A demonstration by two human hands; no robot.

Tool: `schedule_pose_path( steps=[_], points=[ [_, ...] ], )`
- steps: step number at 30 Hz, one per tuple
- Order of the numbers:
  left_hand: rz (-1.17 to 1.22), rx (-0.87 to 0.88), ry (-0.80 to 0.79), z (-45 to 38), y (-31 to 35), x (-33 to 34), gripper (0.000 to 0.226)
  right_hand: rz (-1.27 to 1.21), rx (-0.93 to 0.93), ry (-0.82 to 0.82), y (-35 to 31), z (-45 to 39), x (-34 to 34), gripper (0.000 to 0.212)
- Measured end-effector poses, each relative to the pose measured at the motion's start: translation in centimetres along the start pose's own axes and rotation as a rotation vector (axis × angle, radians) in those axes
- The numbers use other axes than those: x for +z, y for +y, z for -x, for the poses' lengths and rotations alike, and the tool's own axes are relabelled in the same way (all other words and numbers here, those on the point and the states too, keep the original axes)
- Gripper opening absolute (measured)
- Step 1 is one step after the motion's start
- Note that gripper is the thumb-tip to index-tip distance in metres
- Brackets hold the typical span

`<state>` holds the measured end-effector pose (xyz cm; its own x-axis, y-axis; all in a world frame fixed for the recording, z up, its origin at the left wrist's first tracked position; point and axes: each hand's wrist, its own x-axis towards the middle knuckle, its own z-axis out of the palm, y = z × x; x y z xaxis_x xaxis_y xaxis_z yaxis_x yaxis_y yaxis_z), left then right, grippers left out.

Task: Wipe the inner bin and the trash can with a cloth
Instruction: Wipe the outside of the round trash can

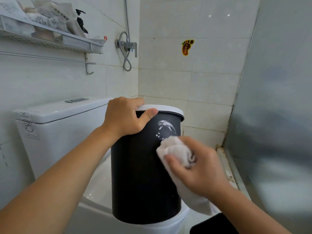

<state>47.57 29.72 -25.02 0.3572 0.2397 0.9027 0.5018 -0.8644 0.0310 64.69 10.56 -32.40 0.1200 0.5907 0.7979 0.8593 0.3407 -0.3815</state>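
Your right hand (200, 168) is nearest the camera; its grip is curled round a bunched white cloth (177, 151), pressing it against the side of the black trash can (140, 174). The can stands upright on the closed toilet lid (99, 179). Your left hand (125, 117) grips the can's white rim (168, 109), thumb on the outer wall, fingers over the top. A white smear (166, 127) shows just above the cloth.

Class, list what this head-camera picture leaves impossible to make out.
- Inside of the black trash can: hidden by its own wall and white rim.
- Left hand fingertips: curled over that rim.
- Cloth lower end: behind the right hand.
- Dark object: cut off at the bottom.
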Motion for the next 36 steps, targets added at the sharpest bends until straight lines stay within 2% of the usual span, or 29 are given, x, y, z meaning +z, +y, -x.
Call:
schedule_pose_path(
  steps=[3, 5, 8, 10, 14, 17, 19, 25, 28, 30, 31, 36],
  points=[
    [-0.008, 0.034, -0.004, 0.1, 0.4, -0.4, 0.060, 0.002, 0.160, 0.239, 0.2, -1.9, -0.7, 0.022],
    [-0.022, 0.056, -0.003, 0.2, 0.9, -0.5, 0.058, 0.076, 0.231, 0.287, 0.0, -2.9, -0.2, 0.031],
    [-0.049, 0.053, 0.009, 0.2, 1.2, -0.5, 0.056, 0.211, 0.200, 0.193, -0.3, -2.9, 1.4, 0.053],
    [-0.060, 0.014, 0.010, 0.4, 0.9, -0.7, 0.059, 0.197, 0.116, 0.075, -0.3, -2.4, 1.8, 0.060],
    [-0.043, -0.026, -0.003, 0.9, 0.1, -1.4, 0.061, 0.113, -0.041, 0.019, 1.1, -2.4, 1.0, 0.062],
    [-0.057, -0.024, -0.006, 1.0, 0.7, -1.4, 0.060, 0.105, 0.016, -0.033, 1.4, -1.9, 1.8, 0.068],
    [-0.061, -0.028, -0.007, 0.9, 1.1, -1.4, 0.058, 0.123, 0.085, -0.024, 0.5, -1.5, 2.4, 0.064],
    [-0.087, -0.035, -0.026, 1.1, 1.6, -1.6, 0.056, 0.119, 0.204, 0.165, -0.5, -2.9, 2.7, 0.041],
    [-0.095, -0.069, -0.021, 1.1, 1.4, -1.7, 0.058, 0.194, 0.025, 0.180, -0.9, -2.5, 3.1, 0.044],
    [-0.099, -0.094, -0.022, 1.1, 0.9, -1.9, 0.058, 0.259, -0.159, 0.131, -1.3, -1.8, 3.4, 0.043],
    [-0.098, -0.101, -0.022, 1.2, 0.6, -1.9, 0.058, 0.255, -0.189, 0.104, -1.4, -1.9, 3.3, 0.043],
    [-0.085, -0.074, 0.005, 1.6, 0.1, -2.2, 0.055, 0.116, 0.153, 0.116, -0.8, -4.3, 2.4, 0.036]
  ],
)
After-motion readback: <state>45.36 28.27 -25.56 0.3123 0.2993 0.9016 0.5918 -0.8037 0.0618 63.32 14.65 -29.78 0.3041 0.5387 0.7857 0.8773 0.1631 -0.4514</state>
